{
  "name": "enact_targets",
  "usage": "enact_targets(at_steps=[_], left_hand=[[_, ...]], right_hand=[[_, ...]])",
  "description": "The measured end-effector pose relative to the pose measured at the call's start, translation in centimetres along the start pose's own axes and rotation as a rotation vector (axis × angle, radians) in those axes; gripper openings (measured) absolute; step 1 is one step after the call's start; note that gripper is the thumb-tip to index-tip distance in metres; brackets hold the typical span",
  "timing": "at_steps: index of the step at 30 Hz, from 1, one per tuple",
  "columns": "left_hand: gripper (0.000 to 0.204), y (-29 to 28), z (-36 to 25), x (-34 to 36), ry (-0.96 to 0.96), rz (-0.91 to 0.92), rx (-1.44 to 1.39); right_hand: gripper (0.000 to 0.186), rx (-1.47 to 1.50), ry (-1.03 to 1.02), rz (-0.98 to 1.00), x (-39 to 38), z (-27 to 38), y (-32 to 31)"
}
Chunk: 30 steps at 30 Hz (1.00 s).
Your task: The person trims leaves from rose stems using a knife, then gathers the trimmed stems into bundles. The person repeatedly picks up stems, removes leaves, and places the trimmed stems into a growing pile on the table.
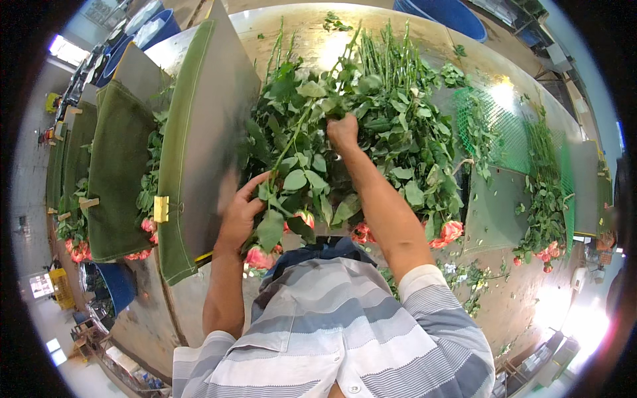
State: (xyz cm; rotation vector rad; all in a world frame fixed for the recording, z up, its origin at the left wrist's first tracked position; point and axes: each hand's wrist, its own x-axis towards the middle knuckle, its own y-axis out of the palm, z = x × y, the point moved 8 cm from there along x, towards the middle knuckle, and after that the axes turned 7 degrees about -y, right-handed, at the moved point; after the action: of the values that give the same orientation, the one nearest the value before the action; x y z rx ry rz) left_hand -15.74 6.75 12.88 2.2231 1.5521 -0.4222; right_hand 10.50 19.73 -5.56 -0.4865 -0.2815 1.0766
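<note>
My right grip [342, 132] is closed on a rose stem [292, 138] slanting away rightward, pink blooms [259, 257] nearest me; left grip [240, 215] unclear, beside an upright panel [215, 99].

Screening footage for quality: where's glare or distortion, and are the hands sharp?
Head view: glare whitens the tabletop between the stems and the picture's lower right; head view: the tabletop's far edge bows; head view: left hand and right hand look fairly sharp.
</note>
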Motion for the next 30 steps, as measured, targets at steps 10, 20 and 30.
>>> enact_targets(at_steps=[10, 20, 30], left_hand=[[0.045, -0.9, -4.5, -7.2, 0.217, -0.088, -0.222], [0.041, 1.6, -4.3, -7.6, 0.444, -0.199, -0.017], [0.043, 5.5, -0.2, 0.0, 0.308, -0.176, 0.211]], right_hand=[[0.027, 0.162, -0.32, -0.042, -1.3, 12.1, -2.0], [0.02, 0.775, -0.068, 0.225, 1.4, 8.1, 14.9], [0.041, 0.849, 0.205, 0.3, -13.7, 12.6, -5.9]])
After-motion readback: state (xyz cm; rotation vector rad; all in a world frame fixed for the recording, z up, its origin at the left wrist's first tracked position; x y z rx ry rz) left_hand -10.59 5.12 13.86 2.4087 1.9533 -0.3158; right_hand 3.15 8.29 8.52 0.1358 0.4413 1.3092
